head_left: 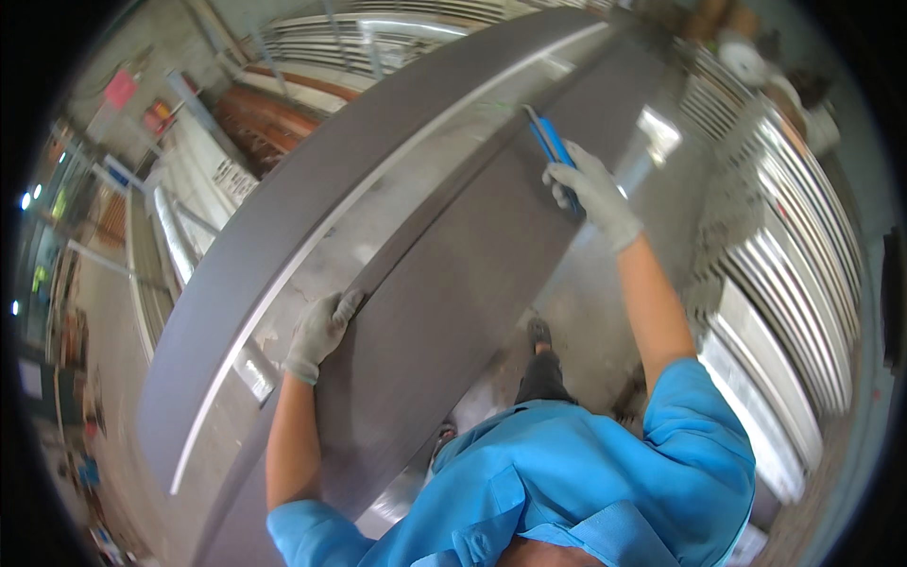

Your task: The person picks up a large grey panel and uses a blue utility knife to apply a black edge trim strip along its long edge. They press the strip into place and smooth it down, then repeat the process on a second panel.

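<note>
My gloved right hand [595,194] is closed around a blue-handled tool [551,142] with a thin, bent metal tip. It is held over the far part of a long dark grey panel [453,265], with the tip close to the panel's far edge; whether they touch I cannot tell. Lower on the same edge, my gloved left hand [323,331] grips the panel with fingers curled. Beyond a gap lies a second dark grey panel [283,208] with a pale strip along its near edge.
Stacked metal profiles [779,274] stand to my right. Racks with long white and brown lengths [260,118] are at the far left. A silvery wrapped roll or bar [255,370] shows in the gap between the panels. My shoe [539,331] is on the floor below.
</note>
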The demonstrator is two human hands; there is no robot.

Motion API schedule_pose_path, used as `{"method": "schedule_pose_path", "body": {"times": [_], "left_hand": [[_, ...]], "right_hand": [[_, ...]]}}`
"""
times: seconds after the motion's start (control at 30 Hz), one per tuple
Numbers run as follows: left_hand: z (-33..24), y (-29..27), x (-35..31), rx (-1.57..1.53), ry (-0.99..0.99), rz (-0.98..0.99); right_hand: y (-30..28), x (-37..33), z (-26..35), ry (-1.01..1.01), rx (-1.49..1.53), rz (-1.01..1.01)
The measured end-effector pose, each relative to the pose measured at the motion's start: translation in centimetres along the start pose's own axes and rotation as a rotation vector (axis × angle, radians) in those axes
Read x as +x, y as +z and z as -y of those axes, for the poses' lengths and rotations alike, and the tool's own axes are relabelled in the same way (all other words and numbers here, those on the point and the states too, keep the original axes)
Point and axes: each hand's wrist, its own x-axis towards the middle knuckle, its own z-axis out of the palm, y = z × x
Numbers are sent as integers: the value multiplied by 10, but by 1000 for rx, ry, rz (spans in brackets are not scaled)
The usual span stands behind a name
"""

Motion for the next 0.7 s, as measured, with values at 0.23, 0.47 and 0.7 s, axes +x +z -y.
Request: {"method": "schedule_pose_path", "body": {"times": [0.23, 0.47, 0.7], "left_hand": [[-57, 7, 7, 54, -515, -168], [-24, 24, 1, -8, -533, -269], [-24, 18, 0, -110, -634, -209]], "right_hand": [[36, 280, -30, -637, -780, 182], [89, 382, -35, -679, -1143, 142], [77, 390, -34, -713, -920, 137]]}}
